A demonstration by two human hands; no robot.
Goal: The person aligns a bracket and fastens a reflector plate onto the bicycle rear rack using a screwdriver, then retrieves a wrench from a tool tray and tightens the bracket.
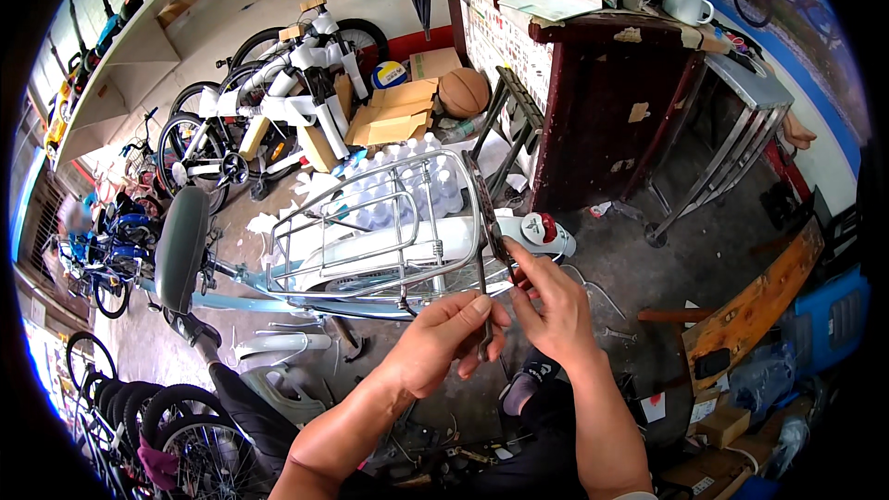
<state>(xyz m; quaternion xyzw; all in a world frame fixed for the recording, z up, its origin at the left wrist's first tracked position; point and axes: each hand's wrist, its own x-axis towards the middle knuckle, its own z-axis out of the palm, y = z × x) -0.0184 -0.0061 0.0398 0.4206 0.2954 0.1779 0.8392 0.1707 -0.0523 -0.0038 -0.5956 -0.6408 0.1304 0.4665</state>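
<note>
A bicycle's chrome wire rear rack extends above a white rear mudguard that carries a red tail light. At the rack's rear end sits a dark, narrow plate. My left hand is closed in a pinch on a slim dark metal tool, which stands roughly upright below the plate; its exact kind is unclear. Close beside it, my right hand has its index finger and thumb drawn together at the plate's lower end. Whatever small part those fingers grip is hidden.
The bicycle's dark saddle is at left. Behind the rack stand wrapped water bottles, partly wrapped bicycles, a basketball and a dark red counter. A hammer and a loose mudguard lie on the floor. A wooden board is at right.
</note>
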